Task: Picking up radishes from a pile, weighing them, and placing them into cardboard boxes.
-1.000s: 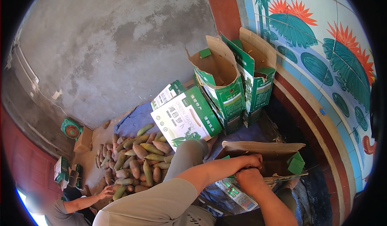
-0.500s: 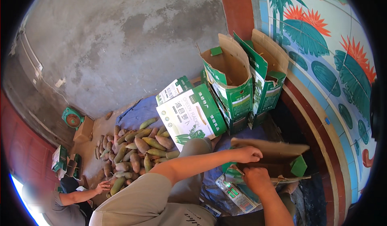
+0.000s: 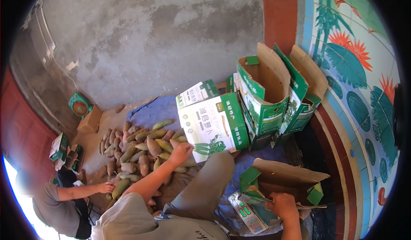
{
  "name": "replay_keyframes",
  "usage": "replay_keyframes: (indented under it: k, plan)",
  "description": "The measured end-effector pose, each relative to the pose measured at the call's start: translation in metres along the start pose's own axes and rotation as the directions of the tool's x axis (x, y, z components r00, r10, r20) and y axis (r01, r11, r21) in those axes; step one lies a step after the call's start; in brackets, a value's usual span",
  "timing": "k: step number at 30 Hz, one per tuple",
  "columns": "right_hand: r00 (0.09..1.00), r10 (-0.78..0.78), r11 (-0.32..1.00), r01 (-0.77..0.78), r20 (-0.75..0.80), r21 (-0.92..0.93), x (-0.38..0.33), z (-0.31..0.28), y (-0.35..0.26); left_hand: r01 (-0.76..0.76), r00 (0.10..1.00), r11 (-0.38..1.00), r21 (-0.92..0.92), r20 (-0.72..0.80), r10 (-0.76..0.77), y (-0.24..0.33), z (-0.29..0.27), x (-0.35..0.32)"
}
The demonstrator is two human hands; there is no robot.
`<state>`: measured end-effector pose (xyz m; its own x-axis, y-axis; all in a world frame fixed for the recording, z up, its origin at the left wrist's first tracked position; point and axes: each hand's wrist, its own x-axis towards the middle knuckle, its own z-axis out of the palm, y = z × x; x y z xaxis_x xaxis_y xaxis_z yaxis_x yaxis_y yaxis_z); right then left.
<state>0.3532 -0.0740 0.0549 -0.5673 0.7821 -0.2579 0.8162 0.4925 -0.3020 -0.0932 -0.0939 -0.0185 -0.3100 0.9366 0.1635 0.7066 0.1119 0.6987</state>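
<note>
My right hand point(image 3: 283, 205) is closed on the near edge of an open green cardboard carton point(image 3: 287, 176), its brown inside facing up and its flaps standing out. Under the carton's near left side is a digital scale point(image 3: 248, 214) with lit green digits. My left arm reaches out to the left, over the right side of a heap of green and reddish-brown radishes point(image 3: 155, 148). There my left hand point(image 3: 180, 152) hovers at or just above the radishes, beside a closed white-and-green carton point(image 3: 214, 124). Its fingers are partly hidden, so whether they touch a radish cannot be seen.
Two tall open cartons point(image 3: 265, 90) stand by the tiled, painted wall point(image 3: 355, 69). A blue sheet point(image 3: 147, 111) lies under the heap. At the left a co-worker's hand point(image 3: 107, 187) touches the radishes. A green round device point(image 3: 80, 105) sits on a small brown box point(image 3: 90, 119).
My left hand has let go of the open carton and swung left to the radish heap. My right hand stays on the carton's edge. The view has shifted left.
</note>
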Motion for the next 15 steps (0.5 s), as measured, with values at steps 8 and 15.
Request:
replay_keyframes:
  k: [8,15]
  plan:
    - [0.997,0.076,0.994,-0.074,-0.018,0.081,-0.002,-0.006,0.012,0.421,0.672,0.677,0.604,0.293,-0.68,-0.189,-0.008,-0.161]
    - [0.987,0.158,0.975,-0.152,-0.021,0.16,-0.001,-0.003,0.011,0.499,0.44,0.429,0.753,0.206,-0.874,-0.182,-0.014,-0.237]
